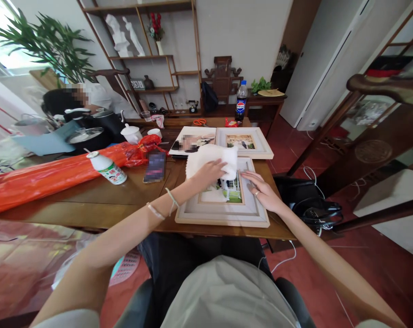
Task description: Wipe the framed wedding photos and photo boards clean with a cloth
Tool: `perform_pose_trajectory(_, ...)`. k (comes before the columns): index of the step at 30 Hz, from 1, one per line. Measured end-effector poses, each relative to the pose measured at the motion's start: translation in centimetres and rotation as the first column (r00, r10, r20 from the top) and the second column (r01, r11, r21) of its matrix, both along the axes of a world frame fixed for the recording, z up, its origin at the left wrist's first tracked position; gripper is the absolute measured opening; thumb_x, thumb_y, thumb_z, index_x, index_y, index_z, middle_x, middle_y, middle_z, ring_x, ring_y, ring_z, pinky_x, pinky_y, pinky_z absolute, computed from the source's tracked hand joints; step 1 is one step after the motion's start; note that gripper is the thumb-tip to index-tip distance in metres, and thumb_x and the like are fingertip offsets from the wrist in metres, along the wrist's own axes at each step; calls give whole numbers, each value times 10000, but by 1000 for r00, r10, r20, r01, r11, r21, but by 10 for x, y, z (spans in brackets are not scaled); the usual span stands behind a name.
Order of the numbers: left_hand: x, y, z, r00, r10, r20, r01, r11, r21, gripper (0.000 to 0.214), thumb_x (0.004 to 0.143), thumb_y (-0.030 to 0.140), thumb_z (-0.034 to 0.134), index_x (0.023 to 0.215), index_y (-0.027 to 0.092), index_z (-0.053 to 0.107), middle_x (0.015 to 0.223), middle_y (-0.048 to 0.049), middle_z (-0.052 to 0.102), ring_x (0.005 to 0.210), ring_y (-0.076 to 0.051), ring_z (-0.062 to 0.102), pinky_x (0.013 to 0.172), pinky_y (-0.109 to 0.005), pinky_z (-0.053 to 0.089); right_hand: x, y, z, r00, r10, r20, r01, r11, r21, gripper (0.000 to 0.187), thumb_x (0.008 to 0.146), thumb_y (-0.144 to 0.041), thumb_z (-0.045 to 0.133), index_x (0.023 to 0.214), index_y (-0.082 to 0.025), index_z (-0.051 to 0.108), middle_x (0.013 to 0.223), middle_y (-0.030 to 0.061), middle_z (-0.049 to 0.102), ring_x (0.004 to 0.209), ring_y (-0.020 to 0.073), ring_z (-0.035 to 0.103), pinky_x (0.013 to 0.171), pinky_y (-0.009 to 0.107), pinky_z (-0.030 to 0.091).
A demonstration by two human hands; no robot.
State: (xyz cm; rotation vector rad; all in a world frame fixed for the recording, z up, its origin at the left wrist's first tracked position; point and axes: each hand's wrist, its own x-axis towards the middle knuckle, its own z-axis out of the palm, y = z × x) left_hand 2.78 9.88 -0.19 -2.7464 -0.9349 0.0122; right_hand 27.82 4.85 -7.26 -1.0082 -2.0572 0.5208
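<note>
A white-framed picture (pixel 223 213) lies flat near the front edge of the wooden table (pixel 90 200). My left hand (pixel 209 172) presses a white cloth (pixel 213 158) onto the upper part of the picture, fingers closed on the cloth. Flat on the frame's right side rests my right hand (pixel 262 189), fingers stretched out and a ring on one finger. Two more pictures lie behind: a framed one (pixel 245 142) and an unframed one (pixel 192 141).
A phone (pixel 155 166), a white bottle (pixel 108 168) on its side and a long orange plastic bag (pixel 56 175) lie to the left. Pots, cups, scissors (pixel 200 122) and a Pepsi bottle (pixel 241 101) stand farther back. Another person sits at far left. A black bag (pixel 305 200) lies on the floor to the right.
</note>
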Motion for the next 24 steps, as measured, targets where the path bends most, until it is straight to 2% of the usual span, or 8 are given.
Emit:
perform_pose_trajectory(3, -41, -11, 6, 998, 66, -3, -66, 998, -1, 391, 879, -24, 420, 1141, 165, 640, 1470, -103, 432, 1371, -252, 389, 1060, -374, 396, 0, 0, 0, 1000, 11, -2, -11, 1000, -4, 460, 891, -201, 442, 1334, -301, 517, 1403, 70, 510, 1373, 256, 374, 1148, 546, 272)
perform_pose_trajectory(7, -75, -41, 9, 998, 39, 41, -38, 999, -10, 496, 823, -81, 383, 1144, 210, 624, 1503, -39, 392, 1384, -186, 369, 1081, -318, 366, 0, -1, 2, 1000, -7, 1, 7, 1000, -21, 471, 895, -203, 437, 1345, -322, 506, 1404, 48, 510, 1375, 254, 371, 1152, 549, 269)
perform_pose_trajectory(12, -67, -115, 18, 994, -68, 83, 76, 993, -91, 383, 817, -10, 463, 1045, 232, 653, 1539, -10, 322, 1361, -207, 404, 1034, -305, 402, -1, -3, 4, 1000, -10, 10, 11, 999, -34, 498, 875, -166, 445, 1341, -331, 508, 1411, 39, 498, 1381, 247, 362, 1163, 539, 255)
perform_pose_trajectory(15, -62, -138, 24, 990, -64, 127, 75, 994, -84, 316, 851, 23, 453, 1010, 203, 658, 1558, -36, 274, 1370, -226, 390, 1036, -329, 408, -1, -4, 5, 1000, -8, 19, 9, 999, -44, 501, 876, -154, 439, 1344, -319, 506, 1418, 45, 488, 1388, 238, 350, 1170, 526, 244)
perform_pose_trajectory(16, -63, -136, 25, 990, -39, 139, 48, 997, -64, 315, 862, 27, 443, 1016, 197, 658, 1557, -48, 272, 1370, -236, 389, 1037, -350, 411, 0, -3, 5, 1000, -4, 21, 5, 999, -44, 499, 878, -158, 439, 1347, -316, 504, 1421, 48, 485, 1389, 240, 348, 1169, 529, 243)
perform_pose_trajectory(18, -68, -117, 26, 987, 34, 158, -35, 999, 1, 307, 872, 37, 435, 1000, 186, 671, 1550, -70, 285, 1366, -266, 394, 1030, -405, 422, 1, -2, 5, 1000, 12, 21, -11, 999, -30, 493, 883, -174, 445, 1353, -313, 498, 1424, 52, 485, 1389, 252, 346, 1162, 542, 248)
perform_pose_trajectory(21, -78, -69, 21, 966, 154, 207, -180, 977, 114, 305, 848, 23, 436, 928, 165, 694, 1553, -76, 274, 1401, -301, 326, 1044, -470, 404, 2, -1, 4, 999, 29, 13, -29, 1000, 0, 473, 893, -209, 452, 1351, -317, 499, 1411, 55, 504, 1381, 269, 355, 1152, 561, 255)
perform_pose_trajectory(24, -83, -26, 10, 953, 184, 241, -209, 974, 86, 433, 745, -50, 418, 1020, 148, 687, 1560, -71, 258, 1434, -265, 257, 1105, -450, 350, 2, -1, 3, 1000, 22, 9, -22, 1000, -6, 457, 901, -220, 450, 1343, -317, 509, 1404, 56, 510, 1380, 265, 360, 1153, 554, 262)
